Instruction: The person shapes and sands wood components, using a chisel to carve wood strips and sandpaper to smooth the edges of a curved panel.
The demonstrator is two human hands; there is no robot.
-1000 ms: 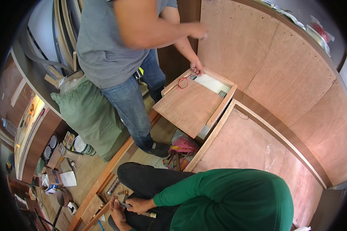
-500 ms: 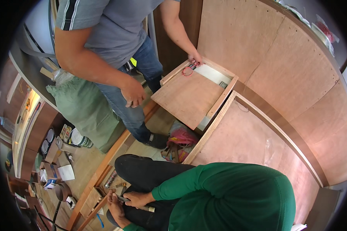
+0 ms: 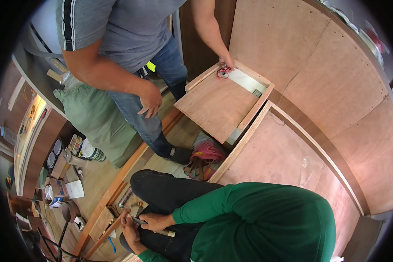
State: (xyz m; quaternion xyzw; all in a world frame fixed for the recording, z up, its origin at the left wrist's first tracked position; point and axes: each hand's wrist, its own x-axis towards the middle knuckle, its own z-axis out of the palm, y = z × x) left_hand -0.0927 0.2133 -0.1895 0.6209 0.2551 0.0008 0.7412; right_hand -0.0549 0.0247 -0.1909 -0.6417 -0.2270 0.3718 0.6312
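Green sleeves lead to my two hands, close together over my dark trouser legs. My right hand (image 3: 156, 222) is closed around a tool with a grey metal end and a pale wooden handle (image 3: 168, 233), whose butt sticks out below the hand. My left hand (image 3: 130, 230) has its fingers bent and pressed together by the metal end; what they pinch is too small to tell. Beside them lie a tube-shaped container (image 3: 125, 197) and a small brass-coloured piece (image 3: 136, 205). A blue-handled object (image 3: 112, 245) lies lower left.
A co-worker in a grey shirt (image 3: 135, 39) stands ahead, one hand (image 3: 226, 64) at a wooden frame (image 3: 225, 105) with red and black wires (image 3: 222, 74). A framed panel (image 3: 275, 153) lies right. A green sack (image 3: 96, 126), paint bucket (image 3: 89, 150) and wooden beam (image 3: 118, 187) are left.
The view has shifted slightly, so the surroundings sit a little differently. My hands keep nearly the same grip and place. The co-worker's hand stays at the wooden frame.
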